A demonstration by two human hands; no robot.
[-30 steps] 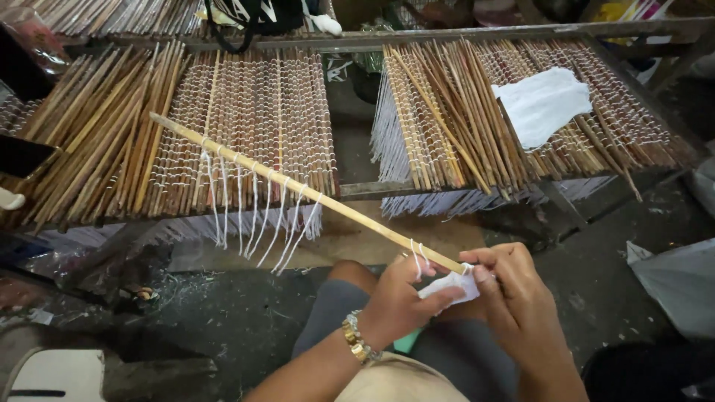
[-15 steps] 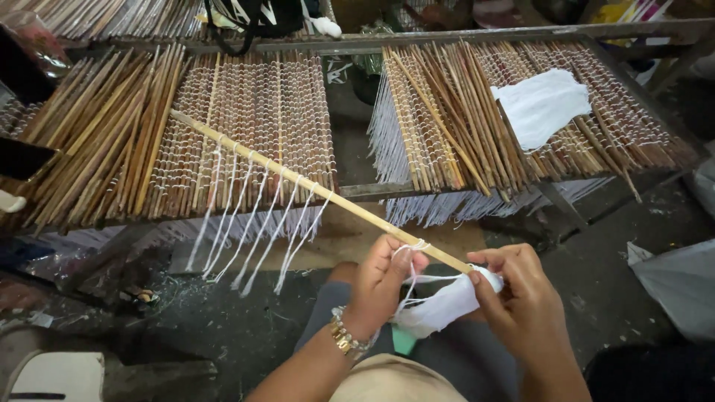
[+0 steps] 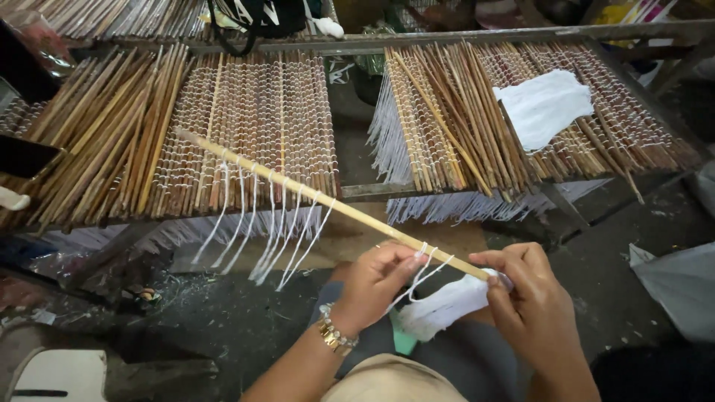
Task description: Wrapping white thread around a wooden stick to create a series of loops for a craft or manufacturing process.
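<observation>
Cluttered workshop, dark littered floor (image 3: 223,327), low racks of brown bamboo sticks strung with white cord (image 3: 246,126).

Knotting step in hand: long pale bamboo stick (image 3: 328,202) slanting across lap, left hand (image 3: 372,286) fingers pinched on white string (image 3: 424,272), right hand (image 3: 532,301) closed on stick end and white string bundle (image 3: 443,309). Next, probably cinching the loop snug.

So the bamboo stick (image 3: 328,202) swung its far tip up over the left woven mat (image 3: 246,126), climbing from the mat's front edge toward its middle. The tied white strings (image 3: 257,231) went along and ended up dangling lower off that edge. The white bundle (image 3: 445,307) got bigger under the right hand (image 3: 532,298), and the left hand (image 3: 372,283) pulled a strand taut.
</observation>
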